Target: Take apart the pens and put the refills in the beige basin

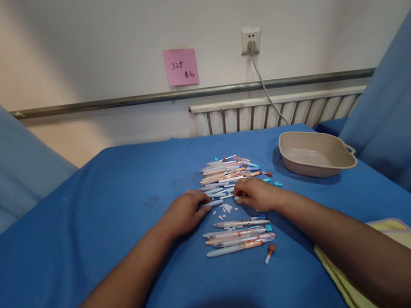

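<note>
**Left hand (187, 210) pinches a pale barrel (216, 203); right hand's (255, 194) hold unclear**

Left grip: thumb and fingers closed round one end of the barrel, its other end pointing right, toward the opposite hand. Right grip: fingers curled, tips drawn close together; a whitish bit shows at them, but cannot tell whether it is held or merely touched. Slim white stick (227, 196) between the hands, just above the barrel.

Handling, my judgement: light fingertip pinch, barrel level, parts lined up end to end before any push. Small white pieces (228, 207) lie loose just below; lifting the hand edges should avoid scattering them.

Pose: both forearms reach in from the lower corners, converging mid-table, palms downward, wrists low over the blue cloth (135, 181). Hands near each other, apart. Dense group of pens (224, 170) beyond them; near row of pens (239, 240) on the wearer's side.
</note>
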The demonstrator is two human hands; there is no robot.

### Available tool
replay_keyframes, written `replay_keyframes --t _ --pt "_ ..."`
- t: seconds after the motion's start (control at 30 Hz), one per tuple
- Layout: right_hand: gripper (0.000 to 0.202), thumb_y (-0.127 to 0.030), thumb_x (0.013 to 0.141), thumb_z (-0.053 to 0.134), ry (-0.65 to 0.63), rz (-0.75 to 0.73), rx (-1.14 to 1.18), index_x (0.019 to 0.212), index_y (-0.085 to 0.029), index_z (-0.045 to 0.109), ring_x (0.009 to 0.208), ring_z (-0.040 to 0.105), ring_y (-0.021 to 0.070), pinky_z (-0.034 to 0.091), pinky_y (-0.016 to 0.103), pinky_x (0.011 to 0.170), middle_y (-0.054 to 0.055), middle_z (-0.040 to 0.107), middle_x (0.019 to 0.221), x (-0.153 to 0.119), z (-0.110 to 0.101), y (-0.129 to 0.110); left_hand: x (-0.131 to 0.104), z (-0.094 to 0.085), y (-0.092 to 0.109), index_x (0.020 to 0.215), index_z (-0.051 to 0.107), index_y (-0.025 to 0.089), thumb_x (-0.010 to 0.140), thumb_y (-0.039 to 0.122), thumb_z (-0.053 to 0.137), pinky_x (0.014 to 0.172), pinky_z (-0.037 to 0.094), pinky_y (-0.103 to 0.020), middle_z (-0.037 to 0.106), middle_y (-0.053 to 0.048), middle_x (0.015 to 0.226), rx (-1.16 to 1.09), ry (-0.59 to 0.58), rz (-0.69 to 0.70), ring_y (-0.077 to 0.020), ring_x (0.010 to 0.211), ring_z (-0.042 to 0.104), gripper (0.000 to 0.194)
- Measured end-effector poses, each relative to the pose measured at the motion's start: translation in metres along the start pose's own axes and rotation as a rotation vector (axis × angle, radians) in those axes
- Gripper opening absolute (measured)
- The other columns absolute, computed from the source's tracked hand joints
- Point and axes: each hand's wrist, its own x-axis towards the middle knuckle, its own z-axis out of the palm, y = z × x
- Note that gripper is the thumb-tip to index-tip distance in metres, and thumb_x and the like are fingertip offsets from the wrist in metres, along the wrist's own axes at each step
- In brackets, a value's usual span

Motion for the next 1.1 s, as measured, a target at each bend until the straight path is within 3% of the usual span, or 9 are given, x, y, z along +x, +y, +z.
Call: replay_keyframes --t 0.17,0.33,0.47,0.53,0.67,0.83,0.97,1.1 --pt "0.016 -0.021 0.084 0.056 0.042 0.027 -0.178 0.099 -0.018 0.061 0.101 0.053 0.0210 0.036 0.030 0.086 0.009 0.061 0.102 0.000 -0.004 0.001 0.016 0.023 0.019 0.095 0.060 0.018 0.087 0.028 0.049 0.079 0.041 -0.033 0.061 -0.008 0.094 0.132 0.133 -0.029 -0.0224 0.090 0.054 0.017" --pt "0.019 -0.026 0.085 0.057 0.029 0.077 -0.116 0.101 -0.017 0.060 0.098 0.055 0.0202 0.038 0.029 0.081 0.009 0.062 0.102 -0.004 -0.016 -0.012 0.016 0.020 0.018 0.099 0.058 0.018 0.085 0.025 0.051 0.081 0.040 -0.033 0.060 -0.009 0.099 0.108 0.208 -0.058 -0.0224 0.092 0.053 0.017" --pt "0.023 -0.032 0.076 0.065 -0.228 0.051 0.105 0.094 -0.019 0.062 0.074 0.059 0.0151 0.038 0.022 0.061 0.002 0.067 0.085 -0.014 -0.022 -0.035 0.004 0.013 0.021 0.098 0.059 0.018 0.085 0.028 0.051 0.074 0.041 -0.028 0.063 -0.005 0.092 -0.102 0.094 -0.037 -0.0185 0.083 0.056 0.019" --pt "0.021 -0.027 0.074 0.066 -0.268 0.048 0.086 0.093 -0.019 0.062 0.072 0.059 0.0148 0.036 0.021 0.059 0.002 0.068 0.084 -0.019 -0.021 -0.044 -0.001 0.011 0.025 0.097 0.061 0.018 0.083 0.032 0.053 0.069 0.041 -0.025 0.064 -0.003 0.088 -0.218 -0.001 0.002 -0.0166 0.078 0.057 0.022" --pt "0.019 -0.016 0.076 0.059 -0.196 0.021 0.046 0.095 -0.019 0.063 0.078 0.059 0.0162 0.038 0.023 0.065 0.003 0.067 0.088 -0.025 -0.015 -0.047 -0.004 0.009 0.031 0.095 0.063 0.018 0.083 0.035 0.052 0.066 0.041 -0.023 0.065 -0.002 0.084 -0.335 -0.070 0.073 -0.0149 0.074 0.057 0.023" --pt "0.016 -0.021 0.086 0.051 -0.014 0.051 0.056 0.096 -0.019 0.064 0.086 0.059 0.0177 0.040 0.026 0.074 0.006 0.066 0.091 -0.030 -0.001 -0.037 -0.003 0.006 0.032 0.101 0.060 0.019 0.089 0.033 0.046 0.077 0.043 -0.026 0.064 -0.004 0.094 -0.353 0.017 0.092 -0.0162 0.083 0.057 0.023" --pt "0.014 -0.023 0.087 0.052 0.082 0.069 0.145 0.092 -0.019 0.063 0.082 0.059 0.0160 0.041 0.025 0.072 0.004 0.066 0.087 -0.028 0.009 -0.035 -0.004 0.010 0.030 0.102 0.058 0.019 0.084 0.030 0.054 0.082 0.042 -0.030 0.063 -0.006 0.099 -0.236 0.087 0.106 -0.0199 0.093 0.055 0.022" --pt "0.013 -0.027 0.087 0.053 0.125 0.101 0.231 0.090 -0.019 0.062 0.075 0.058 0.0146 0.040 0.023 0.064 0.002 0.066 0.083 -0.027 0.009 -0.033 -0.003 0.011 0.030 0.100 0.058 0.018 0.090 0.028 0.045 0.081 0.041 -0.030 0.062 -0.007 0.095 -0.158 0.127 0.129 -0.0201 0.092 0.054 0.019"
